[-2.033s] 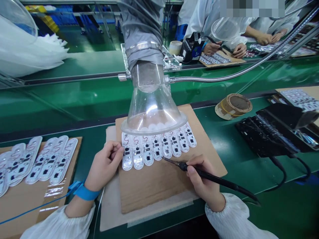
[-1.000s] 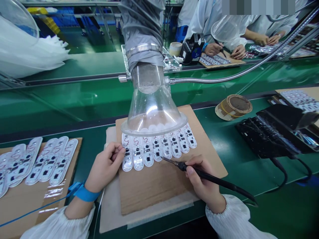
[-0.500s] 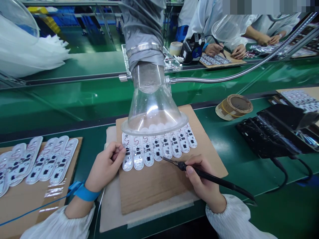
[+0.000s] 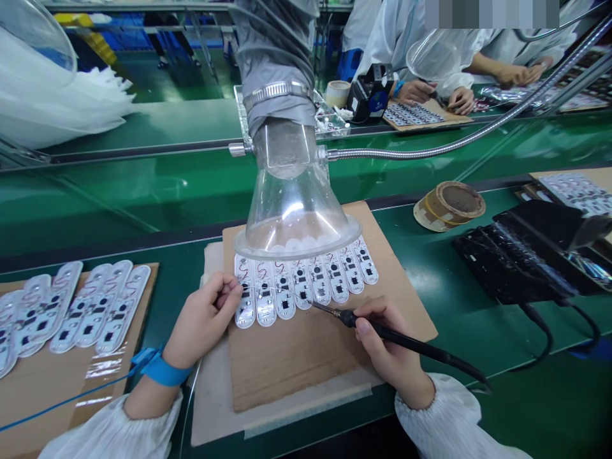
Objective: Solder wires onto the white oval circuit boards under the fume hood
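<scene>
My right hand (image 4: 389, 344) is closed around the handle of a soldering iron (image 4: 373, 328), whose tip points left at the lower part of a white board in the row. My left hand (image 4: 205, 322), with a blue wrist strap (image 4: 165, 370), pinches a thin solder wire (image 4: 272, 289) that runs right across the boards toward the iron's tip. Several white rounded circuit boards (image 4: 285, 306) with black chips and red wires lie side by side on a cardboard sheet (image 4: 296, 376). Their upper ends are partly behind a clear fume hood (image 4: 296, 223).
More boards lie on cardboard (image 4: 43, 395) at the left. A tape roll (image 4: 449, 205) and a black soldering-iron stand (image 4: 511, 255) are at the right. The hood's metal hose arm (image 4: 406, 153) crosses above. Across the bench, a co-worker's hands (image 4: 415, 92) work over boards.
My hands, the iron and the boards look almost unmoved. Across the bench, a co-worker's hands have shifted slightly.
</scene>
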The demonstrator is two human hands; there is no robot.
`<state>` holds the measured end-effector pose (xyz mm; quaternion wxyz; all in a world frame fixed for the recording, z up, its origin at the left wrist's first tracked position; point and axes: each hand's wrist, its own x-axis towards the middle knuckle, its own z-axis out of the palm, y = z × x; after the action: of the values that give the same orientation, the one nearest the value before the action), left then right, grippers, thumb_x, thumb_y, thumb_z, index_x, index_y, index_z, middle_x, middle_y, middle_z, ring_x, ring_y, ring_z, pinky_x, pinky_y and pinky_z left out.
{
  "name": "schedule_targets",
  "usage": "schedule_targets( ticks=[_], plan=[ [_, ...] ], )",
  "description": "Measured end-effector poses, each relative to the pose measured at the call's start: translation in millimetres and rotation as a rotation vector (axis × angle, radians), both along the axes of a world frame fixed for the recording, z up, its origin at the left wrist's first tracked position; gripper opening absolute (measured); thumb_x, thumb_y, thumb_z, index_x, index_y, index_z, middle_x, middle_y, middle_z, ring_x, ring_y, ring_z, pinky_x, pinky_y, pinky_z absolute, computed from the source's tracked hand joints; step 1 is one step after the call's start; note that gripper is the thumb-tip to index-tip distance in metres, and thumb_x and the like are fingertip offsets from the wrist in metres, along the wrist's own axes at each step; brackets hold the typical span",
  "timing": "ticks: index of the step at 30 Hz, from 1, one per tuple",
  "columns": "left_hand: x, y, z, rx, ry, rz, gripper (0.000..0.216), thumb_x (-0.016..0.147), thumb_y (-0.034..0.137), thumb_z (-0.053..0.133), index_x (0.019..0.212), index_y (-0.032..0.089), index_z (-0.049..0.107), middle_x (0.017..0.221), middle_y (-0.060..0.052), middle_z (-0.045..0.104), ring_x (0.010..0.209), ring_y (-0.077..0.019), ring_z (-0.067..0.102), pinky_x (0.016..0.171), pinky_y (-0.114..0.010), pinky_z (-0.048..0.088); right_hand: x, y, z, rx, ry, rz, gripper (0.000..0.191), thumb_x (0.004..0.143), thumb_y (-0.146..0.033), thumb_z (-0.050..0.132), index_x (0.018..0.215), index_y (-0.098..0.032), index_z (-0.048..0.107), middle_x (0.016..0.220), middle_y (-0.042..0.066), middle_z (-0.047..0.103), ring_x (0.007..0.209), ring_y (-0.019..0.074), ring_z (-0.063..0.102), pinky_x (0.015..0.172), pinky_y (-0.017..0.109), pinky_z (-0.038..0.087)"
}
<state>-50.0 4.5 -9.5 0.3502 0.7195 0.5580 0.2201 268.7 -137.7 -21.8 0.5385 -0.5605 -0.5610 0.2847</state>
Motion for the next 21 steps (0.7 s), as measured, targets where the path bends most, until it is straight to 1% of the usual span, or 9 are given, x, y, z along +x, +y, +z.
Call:
schedule_targets(
  ticks=[10,21],
  plan=[
    [-2.3,0.3,-1.2,-0.011,0.07,-0.037,0.035,0.106,0.057,0.056,0.098,0.024,0.065,0.081,-0.001,0.069,0.072,-0.0212,0.063,0.064,-0.031,0.049,0.6,1.4,-1.0,-0.014,-0.004,-0.004,0.015,0.118,-0.04,0.068,0.11,-0.028,0.07,0.082,-0.001,0.07,0.064,0.0152,0.066,0.06,0.023,0.055],
    [-4.0,0.9,-3.2,-0.019,0.073,-0.063,0.036,0.107,0.058,0.054,0.099,0.024,0.065,0.082,-0.001,0.068,0.075,-0.0217,0.063,0.068,-0.032,0.049,1.0,2.4,0.0,-0.01,0.013,0.005,0.016,0.119,-0.043,0.069,0.111,-0.029,0.071,0.083,-0.001,0.071,0.064,0.0142,0.066,0.059,0.022,0.055]
  ],
)
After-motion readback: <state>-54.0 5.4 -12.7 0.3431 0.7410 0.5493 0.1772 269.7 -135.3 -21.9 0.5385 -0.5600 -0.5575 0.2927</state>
